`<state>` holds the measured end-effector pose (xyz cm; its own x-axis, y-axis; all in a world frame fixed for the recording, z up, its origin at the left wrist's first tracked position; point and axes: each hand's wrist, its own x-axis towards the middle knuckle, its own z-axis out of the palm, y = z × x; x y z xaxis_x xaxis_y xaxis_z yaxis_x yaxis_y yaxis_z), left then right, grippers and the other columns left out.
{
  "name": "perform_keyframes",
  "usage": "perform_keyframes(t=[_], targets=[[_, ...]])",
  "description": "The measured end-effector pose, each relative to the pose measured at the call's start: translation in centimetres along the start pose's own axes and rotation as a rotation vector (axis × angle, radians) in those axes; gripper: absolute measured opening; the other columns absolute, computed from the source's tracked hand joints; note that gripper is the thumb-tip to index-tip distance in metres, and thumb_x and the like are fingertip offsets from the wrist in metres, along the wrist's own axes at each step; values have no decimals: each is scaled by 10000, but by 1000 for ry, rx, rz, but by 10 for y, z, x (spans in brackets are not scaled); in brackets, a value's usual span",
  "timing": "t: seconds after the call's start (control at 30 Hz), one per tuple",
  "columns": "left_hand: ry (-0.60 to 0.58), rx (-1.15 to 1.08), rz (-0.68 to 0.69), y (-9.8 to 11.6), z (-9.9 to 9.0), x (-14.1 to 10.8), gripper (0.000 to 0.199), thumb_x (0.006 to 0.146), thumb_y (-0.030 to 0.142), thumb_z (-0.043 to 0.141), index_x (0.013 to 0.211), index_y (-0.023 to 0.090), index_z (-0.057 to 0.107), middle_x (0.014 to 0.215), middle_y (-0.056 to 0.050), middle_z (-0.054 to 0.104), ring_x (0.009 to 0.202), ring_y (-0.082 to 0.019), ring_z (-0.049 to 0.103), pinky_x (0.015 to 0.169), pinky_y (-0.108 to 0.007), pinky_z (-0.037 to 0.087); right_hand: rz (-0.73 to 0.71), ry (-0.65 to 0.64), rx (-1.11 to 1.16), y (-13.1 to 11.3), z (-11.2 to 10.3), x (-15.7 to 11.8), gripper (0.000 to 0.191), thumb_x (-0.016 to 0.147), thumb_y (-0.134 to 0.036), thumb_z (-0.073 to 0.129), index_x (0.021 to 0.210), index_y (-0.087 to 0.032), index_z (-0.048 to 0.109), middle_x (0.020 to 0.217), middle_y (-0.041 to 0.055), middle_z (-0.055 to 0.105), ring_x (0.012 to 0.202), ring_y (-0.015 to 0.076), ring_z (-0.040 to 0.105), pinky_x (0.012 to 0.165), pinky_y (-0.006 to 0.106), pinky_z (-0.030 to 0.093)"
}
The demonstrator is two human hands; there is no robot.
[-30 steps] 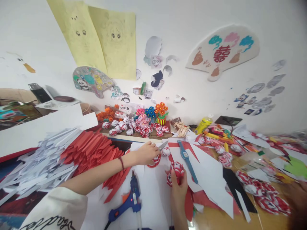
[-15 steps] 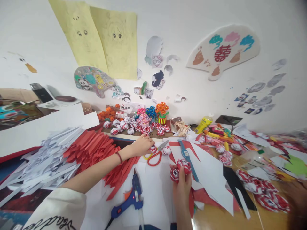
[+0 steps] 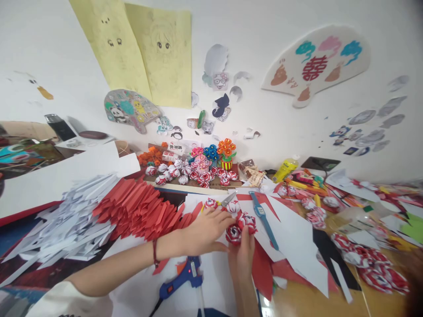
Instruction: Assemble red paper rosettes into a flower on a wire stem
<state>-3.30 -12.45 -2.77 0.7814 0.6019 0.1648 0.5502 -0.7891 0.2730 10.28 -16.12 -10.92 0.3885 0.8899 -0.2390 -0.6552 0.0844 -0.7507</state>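
My right hand (image 3: pixel 243 253) grips two red-and-white paper flowers (image 3: pixel 234 234), which sit side by side at its fingertips. Palm down and fingers stretched out, my left hand (image 3: pixel 206 229) reaches over from the left. Its fingertips are close to the held flowers; whether they touch, I cannot tell. Partly hidden behind the left hand lie scissors (image 3: pixel 228 199), blades pointing up and right. Loose flowers, one red-and-white (image 3: pixel 210 203) and one whiter (image 3: pixel 233 206), rest beside them. Below the left wrist is a blue glue gun (image 3: pixel 181 279), its nozzle covered by the arm.
Folded red paper strips (image 3: pixel 139 209) and white strips (image 3: pixel 76 215) are heaped on the left. Finished flowers (image 3: pixel 178 169) line the back near small flower pots. To the right are a blue strap-like object (image 3: pixel 264 220), paper sheets, and more flowers (image 3: pixel 370 264). Another person's blurred hand shows at right.
My left hand has come back from the scissors and loose flower toward my right hand. The right hand has shifted slightly left and up with the flowers. The view has tilted a little.
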Motion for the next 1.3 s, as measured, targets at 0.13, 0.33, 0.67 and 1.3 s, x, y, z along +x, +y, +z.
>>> perform_keyframes(t=[0.13,0.33,0.67,1.3], targets=[[28,21,-58,5,14,-3,553,815,442,723,1234,165,494,1302,-119,570,1169,-294,542,961,-390,370,45,9,15,7,2,-7,468,803,-475,719,1179,-221,604,1205,80,664,1150,259,615,875,377,548],[40,-40,-103,3,9,-4,389,852,413,675,1139,191,535,1128,-75,635,1039,-256,585,886,-359,393,4,-70,-26,-1,-1,-3,430,856,-499,649,1151,-188,625,1190,109,669,1130,267,627,927,417,533],[8,-77,-209,-24,9,-9,469,818,407,720,1201,220,522,1137,-56,653,1070,-252,604,919,-372,397,-272,-13,-251,-5,-29,28,694,677,-295,834,1313,-254,559,1178,35,643,1002,178,638,949,361,531],[97,-48,-524,-124,9,73,372,921,410,595,1181,144,593,1166,-98,617,1048,-226,606,929,-449,503,-606,-401,-1184,-38,31,150,470,730,-460,688,1100,-175,634,1077,118,680,974,267,635,914,443,490]])
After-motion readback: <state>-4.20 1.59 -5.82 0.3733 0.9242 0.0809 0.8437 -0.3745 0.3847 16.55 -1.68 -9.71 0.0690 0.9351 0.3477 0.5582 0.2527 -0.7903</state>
